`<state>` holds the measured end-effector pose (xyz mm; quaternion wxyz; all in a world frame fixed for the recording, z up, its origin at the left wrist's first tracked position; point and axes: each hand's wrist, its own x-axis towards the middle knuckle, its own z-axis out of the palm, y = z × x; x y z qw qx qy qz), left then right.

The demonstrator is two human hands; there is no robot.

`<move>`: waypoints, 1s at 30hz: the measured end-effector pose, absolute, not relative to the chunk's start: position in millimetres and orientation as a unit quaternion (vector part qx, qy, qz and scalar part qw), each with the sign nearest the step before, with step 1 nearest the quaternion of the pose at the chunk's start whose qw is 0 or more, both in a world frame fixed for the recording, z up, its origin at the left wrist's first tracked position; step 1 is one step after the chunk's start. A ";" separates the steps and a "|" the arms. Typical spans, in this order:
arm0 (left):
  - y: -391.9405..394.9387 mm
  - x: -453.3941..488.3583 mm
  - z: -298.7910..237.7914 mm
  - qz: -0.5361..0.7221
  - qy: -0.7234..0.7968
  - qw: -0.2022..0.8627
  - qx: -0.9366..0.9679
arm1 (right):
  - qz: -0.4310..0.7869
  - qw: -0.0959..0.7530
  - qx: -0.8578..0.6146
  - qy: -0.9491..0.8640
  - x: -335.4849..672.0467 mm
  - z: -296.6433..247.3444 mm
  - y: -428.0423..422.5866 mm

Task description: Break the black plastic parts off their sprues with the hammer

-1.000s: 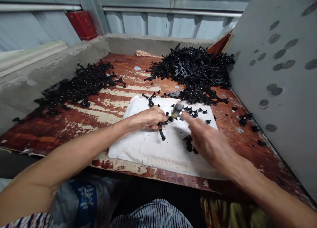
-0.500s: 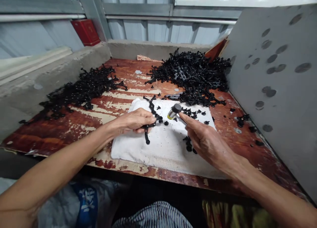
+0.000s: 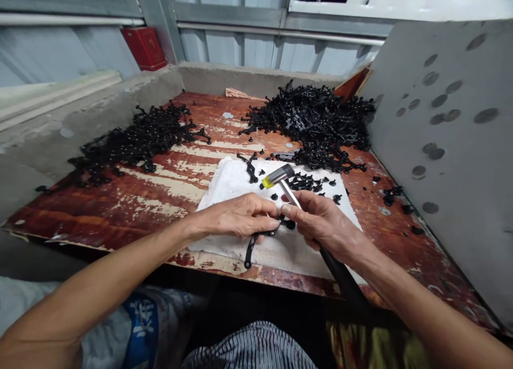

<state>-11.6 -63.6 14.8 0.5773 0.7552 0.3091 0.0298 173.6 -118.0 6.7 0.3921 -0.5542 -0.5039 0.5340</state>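
My left hand (image 3: 240, 216) is closed on a black plastic strip (image 3: 251, 247) that hangs down over the near edge of a white cloth (image 3: 232, 182). My right hand (image 3: 324, 225) grips a small hammer (image 3: 278, 175) by its handle; the head, with a yellow face, points up and away over the cloth. The thumb and fingers of my right hand also meet the strip where my left hand holds it. Small loose black pieces (image 3: 308, 182) lie on the cloth just beyond my right hand.
A worn red wooden board (image 3: 160, 198) bears a big pile of black parts (image 3: 312, 123) at the back right and another pile (image 3: 132, 139) at the left. A grey panel (image 3: 449, 144) walls the right side. A red box (image 3: 144, 47) sits behind.
Both hands drew back towards me to the cloth's near edge and came together on the strip. The hammer head lifted off the cloth and tilted away.
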 end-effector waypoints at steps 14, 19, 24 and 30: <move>-79.0 -8.8 1.0 0.248 0.439 0.751 0.427 | 0.563 0.489 -0.530 -0.402 164.5 -7.3 -126.8; -75.9 1.2 -1.9 0.241 0.448 0.784 0.356 | 0.569 0.487 -0.524 -0.406 159.9 -12.9 -127.6; -76.0 3.4 -1.9 0.228 0.437 0.788 0.370 | 0.563 0.483 -0.526 -0.416 161.4 -11.2 -128.1; -51.9 2.3 1.5 0.301 0.489 0.699 0.426 | 0.566 0.455 -0.538 -0.428 168.1 -13.2 -150.0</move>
